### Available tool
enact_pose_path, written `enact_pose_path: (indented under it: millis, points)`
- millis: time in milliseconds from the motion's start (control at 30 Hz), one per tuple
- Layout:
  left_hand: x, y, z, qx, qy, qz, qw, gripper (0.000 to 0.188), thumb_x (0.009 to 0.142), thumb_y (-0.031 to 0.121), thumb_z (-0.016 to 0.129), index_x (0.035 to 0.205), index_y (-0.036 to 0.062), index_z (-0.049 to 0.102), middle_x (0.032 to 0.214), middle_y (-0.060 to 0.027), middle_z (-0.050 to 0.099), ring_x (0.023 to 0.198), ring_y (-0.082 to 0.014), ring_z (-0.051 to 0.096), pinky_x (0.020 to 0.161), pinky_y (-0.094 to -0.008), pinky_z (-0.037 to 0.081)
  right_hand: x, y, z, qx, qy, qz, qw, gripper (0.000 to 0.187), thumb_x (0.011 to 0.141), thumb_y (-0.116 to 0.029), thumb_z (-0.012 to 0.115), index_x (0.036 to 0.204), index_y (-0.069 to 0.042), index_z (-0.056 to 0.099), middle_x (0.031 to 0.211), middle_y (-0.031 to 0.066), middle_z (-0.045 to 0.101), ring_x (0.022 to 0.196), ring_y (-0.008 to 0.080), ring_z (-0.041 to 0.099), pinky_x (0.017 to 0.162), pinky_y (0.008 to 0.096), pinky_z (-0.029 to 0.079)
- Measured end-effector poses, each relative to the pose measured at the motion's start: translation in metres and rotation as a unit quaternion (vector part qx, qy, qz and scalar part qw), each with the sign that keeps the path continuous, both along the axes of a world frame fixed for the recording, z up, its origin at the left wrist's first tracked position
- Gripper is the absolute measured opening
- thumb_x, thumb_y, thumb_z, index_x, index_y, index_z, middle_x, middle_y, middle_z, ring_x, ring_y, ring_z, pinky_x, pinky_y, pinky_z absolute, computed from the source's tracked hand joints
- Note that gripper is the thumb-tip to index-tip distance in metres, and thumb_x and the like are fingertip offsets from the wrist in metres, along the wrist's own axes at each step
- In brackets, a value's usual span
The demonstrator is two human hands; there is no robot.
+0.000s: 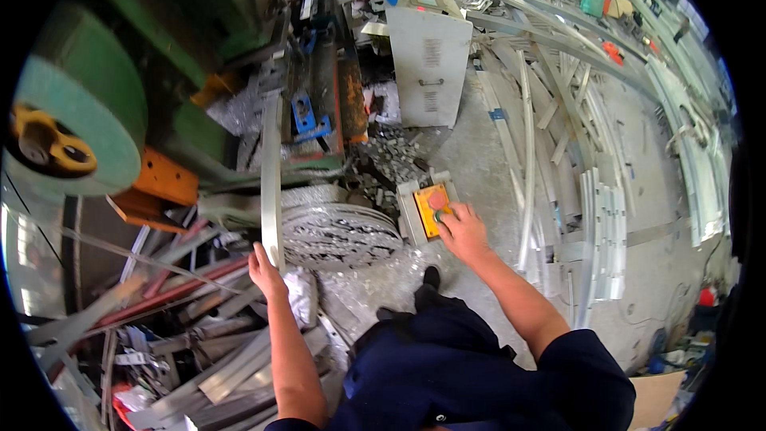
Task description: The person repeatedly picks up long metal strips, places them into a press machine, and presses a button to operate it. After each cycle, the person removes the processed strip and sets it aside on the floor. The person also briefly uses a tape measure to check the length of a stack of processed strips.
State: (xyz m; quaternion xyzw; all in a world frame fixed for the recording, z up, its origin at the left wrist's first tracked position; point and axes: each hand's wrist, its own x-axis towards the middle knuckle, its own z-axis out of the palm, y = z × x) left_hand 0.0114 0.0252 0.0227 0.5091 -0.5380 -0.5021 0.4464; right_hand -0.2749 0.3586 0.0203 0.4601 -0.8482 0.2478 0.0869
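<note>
Grey concrete flooring [479, 148] runs between heaps of silvery metal strips [602, 231] and a bulky green machine [88, 88] in this cluttered workshop. From where I stand, a person in dark blue clothing [479, 379] has both bare hands at work. Their left hand [268, 275] is at the near end of a long, straight, silvery metal bar [272, 168], which reaches away toward the machinery; I cannot tell whether those fingers are clamped on it or merely rest there. Their right hand [464, 231] is over a yellow-faced control box [426, 214] with a round red button [436, 200], its fingers slightly apart (whether they press anything, I cannot tell). Beyond the box stands a pale grey metal cabinet [431, 52], dark scraps [391, 161] scattered near its base.
</note>
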Motion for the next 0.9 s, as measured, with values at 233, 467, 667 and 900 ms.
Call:
enact_pose_path:
  millis: [233,467,667,900]
  points:
    - [-0.007,0.004,0.022,0.005,-0.122,-0.021,0.992,0.035,0.093,0.036,0.066,0.079,0.0049,0.057,0.072,0.0019,0.052,0.065,-0.0079,0.043,0.056,-0.0271,0.036,-0.003,0.009,-0.007,-0.028,-0.073,-0.011,0.997,0.029,0.080,-0.014,0.069,0.107,-0.011,0.061,0.110,0.0099,0.057,0.096,0.0314,0.061,0.075,0.0426,0.053]
    - [-0.010,-0.010,-0.001,-0.033,-0.108,-0.026,0.993,0.035,0.094,0.036,0.066,0.082,0.0040,0.058,0.075,0.0014,0.054,0.065,-0.0079,0.042,0.057,-0.0263,0.036,-0.004,0.011,-0.010,-0.012,-0.061,0.001,0.998,0.029,0.080,-0.012,0.068,0.108,-0.011,0.061,0.112,0.0110,0.057,0.098,0.0308,0.061,0.077,0.0416,0.053]
    - [-0.017,-0.012,-0.016,0.089,0.089,-0.020,0.992,0.043,0.098,0.049,0.053,0.096,0.0066,0.056,0.077,-0.0023,0.059,0.064,-0.0135,0.057,0.055,-0.0279,0.046,0.003,0.007,-0.016,-0.014,-0.043,-0.023,0.999,0.028,0.080,-0.011,0.066,0.107,-0.011,0.061,0.116,0.0150,0.058,0.095,0.0339,0.063,0.077,0.0417,0.055]
    - [0.093,0.010,-0.142,0.281,-0.123,-0.180,0.935,0.050,0.095,0.053,0.049,0.085,0.0044,0.057,0.066,-0.0078,0.061,0.053,-0.0187,0.059,0.050,-0.0328,0.049,0.022,-0.016,-0.012,-0.031,-0.054,-0.049,0.997,0.027,0.082,-0.008,0.064,0.109,-0.012,0.060,0.118,0.0154,0.059,0.093,0.0373,0.064,0.076,0.0444,0.055]
